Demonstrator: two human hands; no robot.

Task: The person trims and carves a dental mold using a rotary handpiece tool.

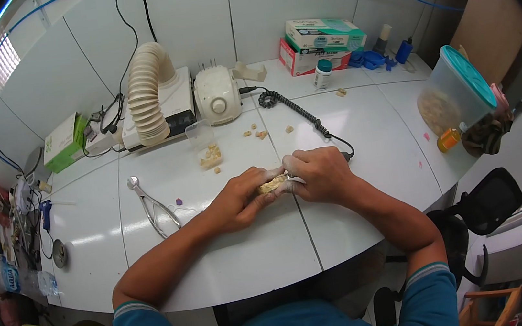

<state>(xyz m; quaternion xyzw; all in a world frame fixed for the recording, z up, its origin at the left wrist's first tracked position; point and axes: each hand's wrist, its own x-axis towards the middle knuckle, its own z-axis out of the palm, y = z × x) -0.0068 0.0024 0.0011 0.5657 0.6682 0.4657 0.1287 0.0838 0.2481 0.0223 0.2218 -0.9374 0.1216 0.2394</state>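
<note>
My left hand [243, 194] is closed around a small cream-yellow piece that looks like a dental model [271, 185], held low over the middle of the white table. My right hand [319, 172] meets it from the right, with white powder on the fingertips of both hands. The fingers of my right hand wrap round a rotary handpiece [346, 156]; only its rear end shows, where the cord enters. Its tip is hidden between the hands. A coiled black cord [294, 114] runs from the handpiece to a white control unit [217, 95].
Metal pliers [151, 206] lie left of my hands. Behind stand a clear cup [200, 134] of yellowish pieces, several loose pieces [261, 135], and a ribbed hose [144, 102]. Boxes [323, 35], a white bottle [323, 76] and a teal-lidded tub [454, 90] stand to the right.
</note>
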